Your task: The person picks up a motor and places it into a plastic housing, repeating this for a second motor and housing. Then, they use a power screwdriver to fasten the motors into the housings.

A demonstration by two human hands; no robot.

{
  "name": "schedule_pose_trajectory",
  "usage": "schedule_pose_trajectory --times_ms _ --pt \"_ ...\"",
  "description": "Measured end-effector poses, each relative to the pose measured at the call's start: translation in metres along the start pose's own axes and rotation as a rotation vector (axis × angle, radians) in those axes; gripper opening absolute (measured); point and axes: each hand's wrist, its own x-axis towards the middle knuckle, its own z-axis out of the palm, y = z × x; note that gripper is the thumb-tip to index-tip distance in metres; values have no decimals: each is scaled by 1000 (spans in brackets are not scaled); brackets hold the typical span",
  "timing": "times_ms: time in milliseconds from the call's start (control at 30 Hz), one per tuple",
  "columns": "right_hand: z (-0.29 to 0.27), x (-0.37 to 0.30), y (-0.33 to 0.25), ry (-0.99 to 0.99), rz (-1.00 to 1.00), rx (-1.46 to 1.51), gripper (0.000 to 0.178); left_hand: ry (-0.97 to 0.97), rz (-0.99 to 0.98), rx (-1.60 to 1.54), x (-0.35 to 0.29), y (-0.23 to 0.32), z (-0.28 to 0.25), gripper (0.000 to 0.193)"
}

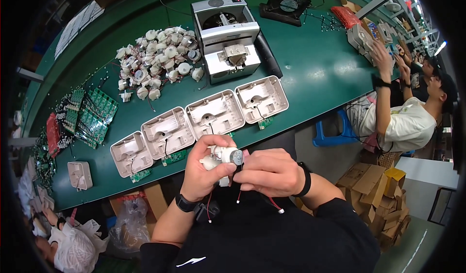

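**White motor unit (224, 153) in L hand (206, 170), R hand (274, 173) right at its metal end**

Motor unit held up on wearer's side of the silver machine (228, 42), well apart from it; L fingers wrapped round the white plastic body, thumb across the near side, round metal end facing R; R fingers bunched narrow just beside that end, can't tell what, if anything, is btwn the tips; thin wire leads (276, 205) w/ small white plugs hang below the hands.

Row of 4 white plastic housings (279, 91) on the green table (310, 74), btwn machine and wearer, running from just in front of the machine off to its L; recessed sides up, each w/ a thin dark wire; small green PCBs (264, 123) by their near edges, one partly hidden behind the L hand.

Big heap of similar white motor units (183, 68) w/ leads, just L of machine; larger green PCB panels (98, 118) well L of it, overlapping; small white housing (80, 175) farther out, L and nearer the wearer; black fan (286, 5) w/ cable, R of machine toward the back.

Far R of machine: co-worker in white top (405, 118), arms at the table, blue stool (335, 131) close by; cardboard boxes (378, 195) heaped nearer the wearer, same side; another person in white (73, 251), far L, near side.
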Motion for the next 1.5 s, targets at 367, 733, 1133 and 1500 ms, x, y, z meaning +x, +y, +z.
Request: schedule_pose_trajectory --times_ms 367,733,1133,1500 --pt "-4 -7 1 66 398 25 40 25 66 231 -11 -9 6 44" --pt "-44 -3 42 -14 333 -345 29 149 -307 -164 -8 6 11 36" --pt "-71 -10 87 -147 466 -323 27 -247 -164 996 37 -21 31 58" --pt "-75 -27 92 -97 473 -293 29 -98 -188 1277 65 -47 30 61"
